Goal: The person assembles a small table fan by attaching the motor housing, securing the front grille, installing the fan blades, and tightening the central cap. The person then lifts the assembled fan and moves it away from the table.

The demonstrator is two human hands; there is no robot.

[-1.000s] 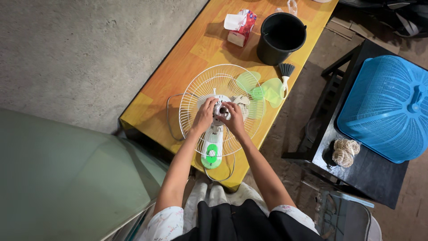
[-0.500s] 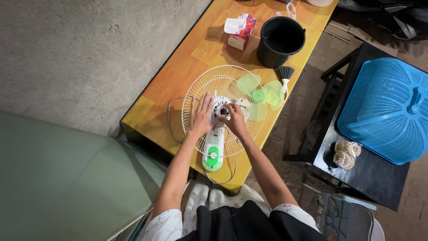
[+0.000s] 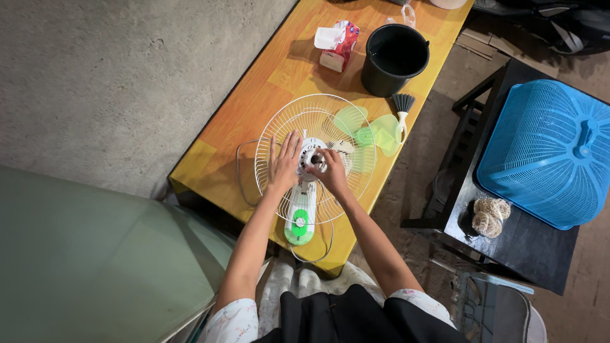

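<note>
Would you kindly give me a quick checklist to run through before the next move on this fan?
1. Left hand flat on the wire fan guard, steadying it: ok.
2. Right hand fingertips at the white motor hub: ok.
3. Firm grip on the hub part: cannot tell.
4. Green fan blade off the fan, lying aside: ok.
5. Small brush fully on the wooden table: not ok, at the edge.

An orange wooden table [image 3: 254, 108] is carrying a white fan guard [image 3: 298, 121] near, a black bucket [image 3: 394, 58] and tissue pack [image 3: 337, 44] lying farther off.
</note>
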